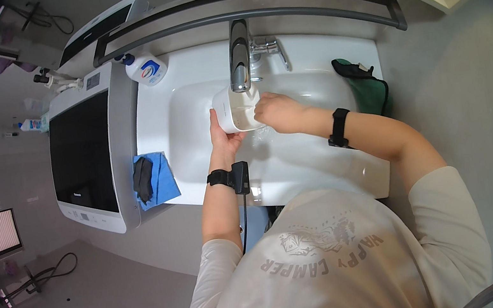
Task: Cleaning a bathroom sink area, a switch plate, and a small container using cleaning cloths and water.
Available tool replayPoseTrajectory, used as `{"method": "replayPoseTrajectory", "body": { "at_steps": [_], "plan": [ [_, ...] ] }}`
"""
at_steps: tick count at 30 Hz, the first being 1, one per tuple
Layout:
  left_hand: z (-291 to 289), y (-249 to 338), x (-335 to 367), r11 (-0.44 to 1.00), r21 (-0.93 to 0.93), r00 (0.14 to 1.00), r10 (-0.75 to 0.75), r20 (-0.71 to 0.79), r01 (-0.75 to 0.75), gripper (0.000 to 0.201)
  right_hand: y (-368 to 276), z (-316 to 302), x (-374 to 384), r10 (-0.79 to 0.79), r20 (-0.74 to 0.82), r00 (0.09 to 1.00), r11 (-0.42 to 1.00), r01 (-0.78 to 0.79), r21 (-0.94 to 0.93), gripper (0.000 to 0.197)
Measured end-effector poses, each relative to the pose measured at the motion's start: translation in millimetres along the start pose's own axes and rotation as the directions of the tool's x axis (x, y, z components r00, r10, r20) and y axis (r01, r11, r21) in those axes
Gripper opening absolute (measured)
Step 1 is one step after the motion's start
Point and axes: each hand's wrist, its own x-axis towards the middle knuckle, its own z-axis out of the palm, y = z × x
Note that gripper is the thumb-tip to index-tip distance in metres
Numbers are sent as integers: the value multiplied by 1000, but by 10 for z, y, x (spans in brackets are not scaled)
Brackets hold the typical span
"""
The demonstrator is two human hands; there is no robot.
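Over the white sink, below the twelve-o'clock tap, my half-open left fingers cup the white container, my right fingers curl at its three-o'clock side, holding what I can't tell, and rinsing seems under way, unfinished.

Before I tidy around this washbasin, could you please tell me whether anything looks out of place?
Nothing looks clearly damaged, including the white container in the left hand. Slightly untidy, though: the green cloth lies bunched at the washbasin's right edge, and the blue cloth, with a dark item on it, lies at the left.
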Motion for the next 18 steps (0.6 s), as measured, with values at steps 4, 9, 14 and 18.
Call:
{"method": "replayPoseTrajectory", "body": {
  "at_steps": [4,9,14,18],
  "plan": [
    [96,-73,-16,999,7,999,-35,23,35,60,109,-68,47,243,-106,964,955,-219,202,14],
    [144,-160,15,998,-33,998,-55,27,55,65,112,-68,172,378,-144,914,916,-347,201,33],
    [220,-278,-38,985,-126,987,-101,123,116,64,-29,1,352,478,-134,868,837,-496,-229,40],
    [163,-363,-79,978,-162,983,-104,150,129,66,-40,-18,458,493,-117,862,798,-501,-333,25]
  ]
}}
